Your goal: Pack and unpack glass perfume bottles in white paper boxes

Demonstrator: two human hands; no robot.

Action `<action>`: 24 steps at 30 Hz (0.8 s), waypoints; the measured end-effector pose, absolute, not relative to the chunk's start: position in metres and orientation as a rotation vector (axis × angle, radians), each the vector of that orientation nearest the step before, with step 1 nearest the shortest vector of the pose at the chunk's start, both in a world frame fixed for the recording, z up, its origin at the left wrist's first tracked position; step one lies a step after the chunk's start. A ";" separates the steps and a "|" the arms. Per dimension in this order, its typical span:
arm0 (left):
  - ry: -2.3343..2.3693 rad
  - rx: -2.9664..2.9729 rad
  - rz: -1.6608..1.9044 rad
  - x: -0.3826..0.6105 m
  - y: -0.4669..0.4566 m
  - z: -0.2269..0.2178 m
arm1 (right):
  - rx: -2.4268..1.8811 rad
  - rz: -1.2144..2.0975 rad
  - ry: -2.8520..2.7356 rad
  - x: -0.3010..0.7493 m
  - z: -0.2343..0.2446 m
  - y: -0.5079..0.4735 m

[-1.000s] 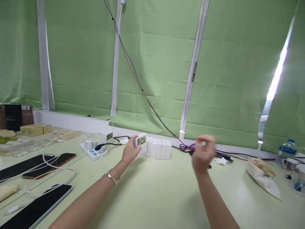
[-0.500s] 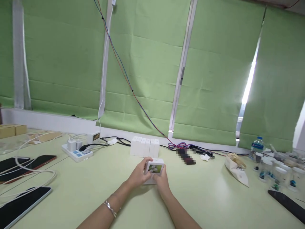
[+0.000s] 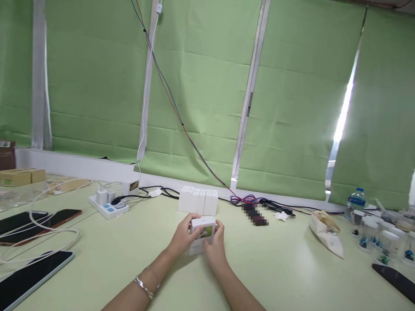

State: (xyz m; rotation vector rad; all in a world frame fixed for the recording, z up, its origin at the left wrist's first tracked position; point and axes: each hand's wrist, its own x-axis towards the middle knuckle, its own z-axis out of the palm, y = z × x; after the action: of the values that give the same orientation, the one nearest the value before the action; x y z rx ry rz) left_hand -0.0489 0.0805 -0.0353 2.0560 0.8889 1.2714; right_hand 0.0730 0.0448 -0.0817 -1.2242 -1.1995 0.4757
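Between my two hands is a small white box [image 3: 196, 247] with a green picture on its front, tilted a little toward me. My left hand [image 3: 184, 235] grips its left side, the thumb lying across the picture. On the right side my right hand [image 3: 216, 248] holds it, fingers behind the edge and thumb at the lower front. Just behind the held box, a row of several similar white boxes [image 3: 198, 202] stands upright on the pale green table [image 3: 275, 268].
At left lie phones [image 3: 35, 274], white cables and a power strip [image 3: 108, 208]. Black cables [image 3: 277, 206] run along the wall. A cream cloth pouch [image 3: 326, 233], clear jars [image 3: 368, 233], a water bottle [image 3: 355, 201] and a dark flat object [image 3: 394, 276] are at right.
The held box has moved slightly left and turned, its right side swinging toward the back. My left thumb now reaches over the picture. The view has shifted a little left.
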 end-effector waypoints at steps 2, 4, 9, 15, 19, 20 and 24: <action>0.916 2.141 1.324 -0.049 0.081 -0.035 | -1.301 0.316 -1.140 0.060 -0.087 0.046; 0.836 2.239 1.329 -0.051 0.081 -0.035 | -1.330 0.227 -1.126 0.049 -0.090 0.047; 0.548 2.350 1.249 -0.062 0.086 -0.032 | -1.333 0.258 -1.099 0.039 -0.074 0.042; 0.511 2.204 1.135 -0.061 0.088 -0.033 | -1.293 0.006 -1.281 0.061 -0.054 0.033; 0.571 2.306 1.074 -0.051 0.077 -0.031 | -1.202 -0.341 -1.576 0.083 -0.059 0.035; 0.613 2.336 1.080 -0.049 0.075 -0.031 | -1.194 -0.388 -1.624 0.087 -0.061 0.035; 0.751 2.358 1.070 -0.050 0.077 -0.030 | -1.269 -0.333 -1.750 0.097 -0.051 0.033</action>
State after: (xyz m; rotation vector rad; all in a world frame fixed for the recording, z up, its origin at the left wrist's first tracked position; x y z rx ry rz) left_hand -0.0500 0.0774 -0.0299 2.3578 0.7507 1.0701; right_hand 0.0971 0.0325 -0.0512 -1.2694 -1.7501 -0.3333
